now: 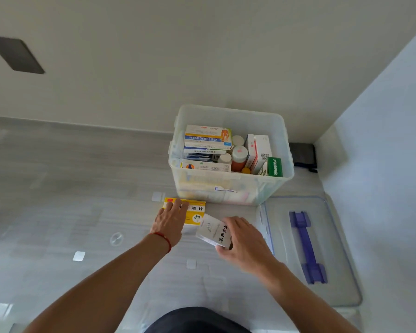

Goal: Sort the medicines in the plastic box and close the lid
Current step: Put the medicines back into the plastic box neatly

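Sorting looks mostly done: right hand [244,241] fingers clamp a white packet [214,230], left hand [172,218] fingers lie flat on a yellow box [195,210], lid [308,248] still off.

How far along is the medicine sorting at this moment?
Mostly done: the plastic box already holds many cartons and bottles. In hand: the right hand grips a white medicine box; the left hand rests on a yellow medicine box on the floor. Left: both go in, then the lid, lying beside the box.

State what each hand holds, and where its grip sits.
Right hand grips the white box by its near end. Left hand rests on the yellow box, gripping nothing.
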`<control>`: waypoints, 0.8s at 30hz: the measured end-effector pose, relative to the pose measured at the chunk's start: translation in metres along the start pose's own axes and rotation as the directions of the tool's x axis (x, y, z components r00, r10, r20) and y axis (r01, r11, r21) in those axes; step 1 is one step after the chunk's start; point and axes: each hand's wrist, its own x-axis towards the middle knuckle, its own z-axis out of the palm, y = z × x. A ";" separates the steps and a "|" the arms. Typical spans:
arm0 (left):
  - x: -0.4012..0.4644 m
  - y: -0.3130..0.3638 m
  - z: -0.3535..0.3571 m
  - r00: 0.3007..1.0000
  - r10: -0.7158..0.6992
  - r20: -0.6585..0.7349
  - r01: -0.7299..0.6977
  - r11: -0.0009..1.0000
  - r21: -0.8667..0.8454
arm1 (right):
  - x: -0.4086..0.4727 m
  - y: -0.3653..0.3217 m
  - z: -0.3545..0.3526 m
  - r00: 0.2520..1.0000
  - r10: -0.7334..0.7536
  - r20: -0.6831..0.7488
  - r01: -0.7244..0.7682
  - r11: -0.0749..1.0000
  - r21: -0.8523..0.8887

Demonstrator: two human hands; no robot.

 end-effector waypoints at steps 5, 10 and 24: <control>0.002 0.000 0.000 1.000 -0.013 0.012 0.012 0.998 0.062 | -0.016 -0.012 -0.097 0.960 -0.103 -0.260 0.119 0.992 0.046; 0.002 0.001 0.002 1.000 -0.010 -0.007 0.011 0.998 0.058 | 0.021 0.010 -0.189 0.912 0.036 -0.408 -0.037 0.999 0.005; -0.026 -0.013 -0.019 0.990 0.034 -0.139 -0.078 0.943 -0.322 | 0.149 0.029 -0.182 0.922 0.313 -0.229 -0.332 0.942 -0.051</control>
